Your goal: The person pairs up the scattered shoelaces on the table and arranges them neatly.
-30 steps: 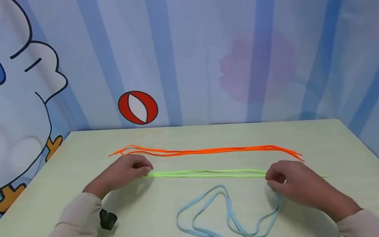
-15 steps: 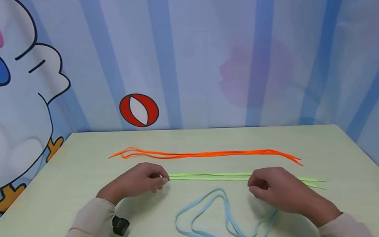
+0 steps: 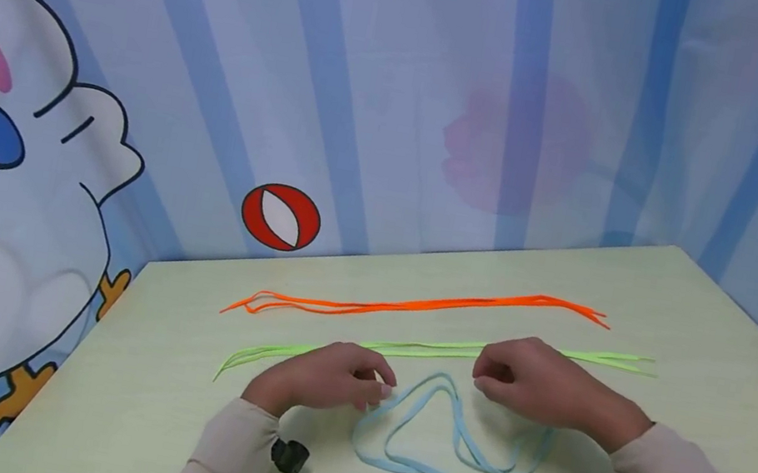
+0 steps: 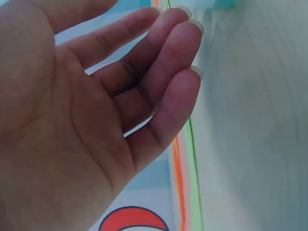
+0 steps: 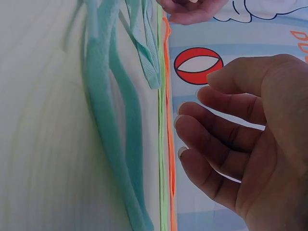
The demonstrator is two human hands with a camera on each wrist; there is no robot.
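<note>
A light blue shoelace lies in loose loops near the middle of the table, large in the right wrist view as a blue-green lace. My left hand hovers at the left side of these loops; its fingers are loosely bent and hold nothing in the left wrist view. Above the loops' right side is my right hand, its relaxed fingers holding nothing. Behind both hands the green shoelaces stretch in a long line, partly hidden by the hands.
Orange shoelaces lie stretched out farther back, roughly parallel to the green ones. A cartoon-printed backdrop rises behind the pale table. Each wrist carries a small black camera.
My left hand has let go of the green laces' left end and moved right, toward the blue lace. My right hand has slid left along the green laces and come off them.
</note>
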